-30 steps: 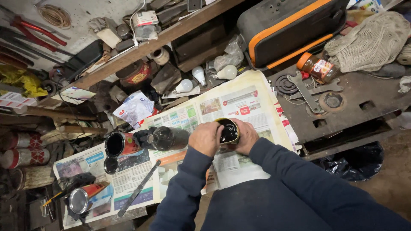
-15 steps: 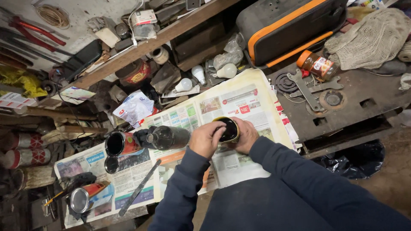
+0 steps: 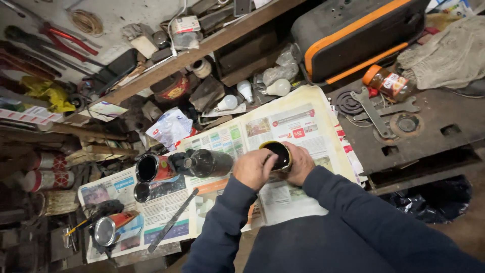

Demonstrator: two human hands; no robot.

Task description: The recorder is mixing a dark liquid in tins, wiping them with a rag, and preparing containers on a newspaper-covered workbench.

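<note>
Both my hands close around a small round tin (image 3: 277, 154) with a dark inside, held over the newspaper (image 3: 298, 121) that covers the bench. My left hand (image 3: 254, 169) grips its left side with fingers over the rim. My right hand (image 3: 300, 164) cups its right side. Dark blue sleeves cover both arms. To the left of my hands a dark bottle (image 3: 207, 163) lies on its side. Beyond it stands an open red can (image 3: 152, 168) with black contents.
A lid (image 3: 142, 192), a long flat metal strip (image 3: 172, 220) and a tipped red can (image 3: 111, 227) lie on the paper at left. Light bulbs (image 3: 252, 93), an orange-trimmed case (image 3: 353, 35), a jar (image 3: 388, 81), wrenches (image 3: 376, 108) and cluttered shelves surround the bench.
My hands have shifted slightly around the tin, the left fingers now further over its rim. Nothing else has moved.
</note>
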